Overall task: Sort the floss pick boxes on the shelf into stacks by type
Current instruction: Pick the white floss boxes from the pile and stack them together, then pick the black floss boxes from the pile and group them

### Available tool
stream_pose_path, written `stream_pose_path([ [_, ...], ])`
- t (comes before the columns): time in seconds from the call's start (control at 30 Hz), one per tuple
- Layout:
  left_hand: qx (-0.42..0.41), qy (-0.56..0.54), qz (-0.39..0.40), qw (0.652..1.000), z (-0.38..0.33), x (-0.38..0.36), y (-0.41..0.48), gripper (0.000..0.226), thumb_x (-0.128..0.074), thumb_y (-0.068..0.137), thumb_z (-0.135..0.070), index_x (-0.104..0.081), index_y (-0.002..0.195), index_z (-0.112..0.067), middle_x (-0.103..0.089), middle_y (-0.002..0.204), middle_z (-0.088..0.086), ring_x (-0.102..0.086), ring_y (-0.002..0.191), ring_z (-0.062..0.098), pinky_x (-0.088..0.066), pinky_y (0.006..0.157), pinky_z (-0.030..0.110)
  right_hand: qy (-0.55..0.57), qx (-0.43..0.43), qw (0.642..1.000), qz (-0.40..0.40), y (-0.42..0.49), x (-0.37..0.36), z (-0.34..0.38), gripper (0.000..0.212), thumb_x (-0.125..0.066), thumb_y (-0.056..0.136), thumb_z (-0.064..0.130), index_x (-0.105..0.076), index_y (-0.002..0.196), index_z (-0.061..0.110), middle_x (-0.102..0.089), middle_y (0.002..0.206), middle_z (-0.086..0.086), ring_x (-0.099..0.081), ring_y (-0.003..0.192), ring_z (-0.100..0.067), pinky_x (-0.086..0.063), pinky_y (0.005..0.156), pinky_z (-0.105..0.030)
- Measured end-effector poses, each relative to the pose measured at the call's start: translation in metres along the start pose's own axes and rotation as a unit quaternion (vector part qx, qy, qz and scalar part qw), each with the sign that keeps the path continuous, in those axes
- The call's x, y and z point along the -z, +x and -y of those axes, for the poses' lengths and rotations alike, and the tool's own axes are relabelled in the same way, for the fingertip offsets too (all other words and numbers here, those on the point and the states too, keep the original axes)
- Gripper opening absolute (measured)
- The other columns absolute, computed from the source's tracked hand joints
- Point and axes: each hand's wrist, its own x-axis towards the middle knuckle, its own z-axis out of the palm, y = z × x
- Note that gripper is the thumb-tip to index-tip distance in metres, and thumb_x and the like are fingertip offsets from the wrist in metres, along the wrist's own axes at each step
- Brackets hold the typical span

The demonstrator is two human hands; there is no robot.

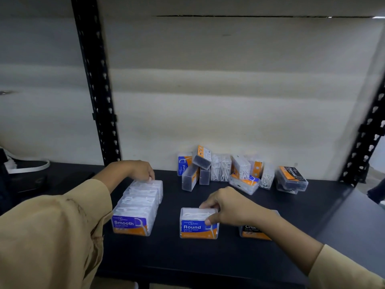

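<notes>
Right hand [227,207] pinches Round box [198,225], probably seating it on the shelf [187,257]. Left hand [141,170] curls over the far end of Smooth row [139,203], left of Round box. Charcoal box [250,231] sits just right. Unsorted pile [229,172] lies behind. Next: let go, pick from the pile, read label first.

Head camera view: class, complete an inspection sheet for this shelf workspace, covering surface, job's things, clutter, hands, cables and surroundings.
Surface: dark shelf board, flat, holding all boxes.
Job's things: Smooth row front left, lined front to back; Round box front centre; Charcoal box front right, partly behind the right forearm.
Clutter: unsorted pile of mixed boxes at the back, some tilted or on end.
Grippers: left hand grips the Smooth row's far end; right hand pinches the Round box.
Cables: none certain; white curved strip far left, unclear.
Surroundings: black perforated uprights either side, pale wall behind.
</notes>
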Motion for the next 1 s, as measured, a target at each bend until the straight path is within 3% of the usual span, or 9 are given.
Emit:
stream_pose_path([
  [0.33, -0.004, -0.026, -0.023, 0.999, 0.002, -0.004, -0.004, 0.03, -0.044, 0.093, -0.018, -0.067, 0.113, -0.02, -0.063, 0.123, -0.003, -0.055, 0.112, 0.015, -0.042, 0.095, 0.024, 0.014, -0.002, 1.0, 0.008, -0.003, -0.001, 0.004, 0.039, -0.068, 0.082, 0.028, -0.064, 0.12, 0.02, -0.065, 0.12, 0.003, -0.059, 0.102, -0.008, -0.05, 0.092, -0.032],
  [0.47, -0.009, -0.046, -0.127, 0.991, -0.01, -0.006, 0.003, 0.023, -0.048, 0.093, -0.034, -0.066, 0.107, -0.029, -0.063, 0.117, -0.007, -0.054, 0.111, 0.016, -0.04, 0.102, 0.039, 0.019, -0.022, 1.0, -0.011, 0.001, 0.006, 0.005, 0.039, -0.063, 0.085, 0.038, -0.063, 0.119, 0.019, -0.066, 0.112, 0.002, -0.055, 0.089, -0.003, -0.049, 0.085, -0.026],
  [0.53, -0.008, -0.044, -0.19, 0.981, -0.024, -0.007, 0.006, 0.022, -0.048, 0.092, -0.037, -0.064, 0.105, -0.031, -0.063, 0.112, -0.007, -0.054, 0.11, 0.017, -0.036, 0.097, 0.039, 0.027, -0.041, 0.997, -0.056, 0.007, 0.011, 0.004, 0.032, -0.061, 0.086, 0.038, -0.068, 0.111, 0.018, -0.069, 0.105, 0.002, -0.058, 0.086, -0.005, -0.05, 0.082, -0.025],
  [0.67, 0.012, -0.054, -0.246, 0.968, -0.058, -0.01, 0.014, 0.024, -0.047, 0.089, -0.044, -0.06, 0.105, -0.031, -0.066, 0.105, -0.005, -0.057, 0.105, 0.02, -0.03, 0.093, 0.041, 0.008, -0.11, 0.983, -0.15, 0.035, 0.022, -0.011, 0.017, -0.055, 0.087, 0.027, -0.068, 0.089, 0.015, -0.068, 0.098, -0.005, -0.063, 0.091, -0.023, -0.054, 0.081, -0.038],
  [0.77, 0.025, -0.035, -0.246, 0.968, -0.082, -0.014, 0.017, 0.032, -0.046, 0.085, -0.056, -0.055, 0.101, -0.029, -0.065, 0.106, -0.001, -0.053, 0.109, 0.024, -0.029, 0.096, 0.044, -0.048, -0.15, 0.968, -0.195, 0.061, 0.031, -0.02, 0.018, -0.049, 0.086, 0.021, -0.06, 0.1, 0.017, -0.06, 0.11, -0.005, -0.058, 0.101, -0.027, -0.049, 0.078, -0.036],
  [0.9, 0.037, -0.02, -0.23, 0.972, -0.104, -0.019, 0.02, 0.022, -0.043, 0.082, -0.056, -0.04, 0.078, -0.035, -0.064, 0.11, 0.001, -0.046, 0.115, 0.028, -0.026, 0.102, 0.051, -0.141, -0.168, 0.954, -0.206, 0.09, 0.034, -0.028, 0.041, -0.05, 0.086, 0.018, -0.042, 0.125, 0.013, -0.049, 0.124, -0.011, -0.049, 0.114, -0.031, -0.041, 0.073, -0.037],
  [1.0, 0.056, -0.019, -0.225, 0.973, -0.108, -0.02, 0.027, 0.023, -0.044, 0.081, -0.055, -0.043, 0.078, -0.032, -0.064, 0.108, 0.001, -0.048, 0.113, 0.027, -0.027, 0.101, 0.05, -0.188, -0.174, 0.943, -0.21, 0.108, 0.031, -0.032, 0.045, -0.052, 0.086, 0.024, -0.037, 0.127, 0.013, -0.046, 0.126, -0.01, -0.045, 0.117, -0.029, -0.039, 0.072, -0.037],
])
